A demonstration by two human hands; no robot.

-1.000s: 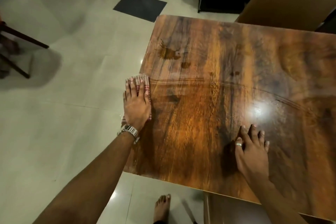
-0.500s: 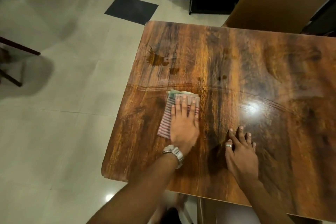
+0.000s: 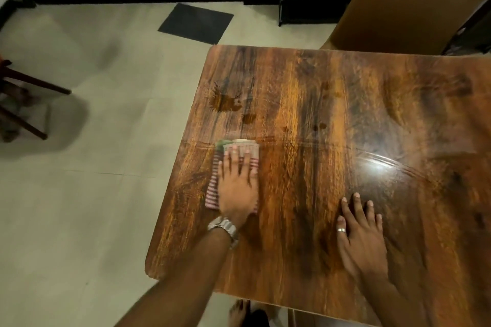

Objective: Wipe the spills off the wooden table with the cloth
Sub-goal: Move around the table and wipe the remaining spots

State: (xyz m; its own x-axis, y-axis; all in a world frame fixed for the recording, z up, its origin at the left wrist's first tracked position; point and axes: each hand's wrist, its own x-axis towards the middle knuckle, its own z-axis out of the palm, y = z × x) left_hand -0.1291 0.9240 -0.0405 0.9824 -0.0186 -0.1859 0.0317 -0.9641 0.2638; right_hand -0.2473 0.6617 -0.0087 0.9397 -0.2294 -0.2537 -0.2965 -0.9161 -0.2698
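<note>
Flat on the wooden table (image 3: 345, 119), left hand (image 3: 237, 188) presses the striped cloth (image 3: 212, 188) near the left edge, fingers extended together. Right hand (image 3: 362, 241) rests palm-down, fingers slightly spread, holding nothing. Dark spills (image 3: 225, 103) sit beyond the cloth, apart from it.

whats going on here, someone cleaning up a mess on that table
Yes. A person is wiping a wooden table with a folded striped cloth, pressed flat under the left hand near the table's left edge. The right hand lies flat on the bare wood, apparently as a brace. The job is not finished: a dark splat and a few smaller drops sit beyond the cloth, toward the far side, not yet wiped.
</note>
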